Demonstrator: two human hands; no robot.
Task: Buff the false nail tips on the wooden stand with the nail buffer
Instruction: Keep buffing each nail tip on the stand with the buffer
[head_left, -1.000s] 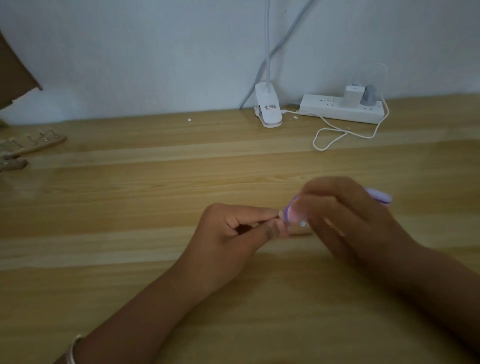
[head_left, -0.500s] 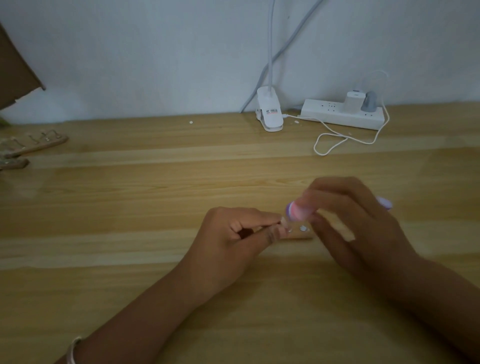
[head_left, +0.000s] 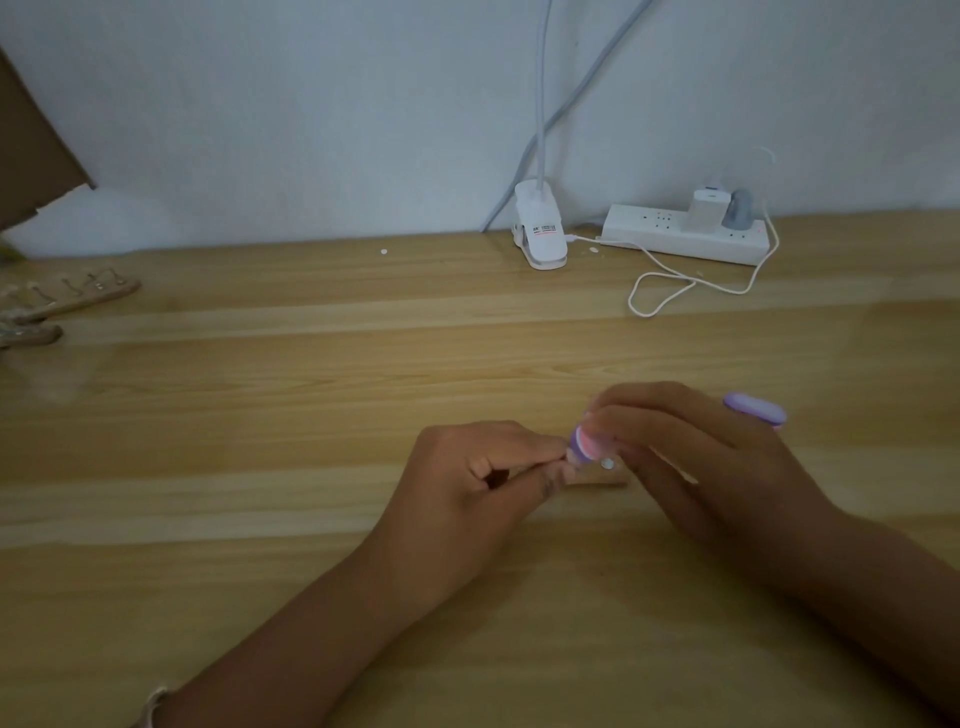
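Observation:
A small wooden stand (head_left: 597, 480) lies on the wooden table (head_left: 311, 415) between my hands, mostly hidden. One pale false nail tip (head_left: 607, 463) shows on it. My left hand (head_left: 467, 483) pinches the stand's left end between thumb and forefinger. My right hand (head_left: 691, 457) grips a purple nail buffer (head_left: 756, 408) with a pink and white edge; its left end (head_left: 584, 442) presses down by my left fingertips, over a nail tip that I cannot see clearly.
At the far left edge lie two more wooden stands (head_left: 67, 293) with clips. A white clip lamp base (head_left: 540, 234) and a white power strip (head_left: 680, 234) with plugs and a looped cable (head_left: 670, 291) sit at the back by the wall.
The buffer in my right hand has shifted back and forth a little over the stand. My left hand stays in place.

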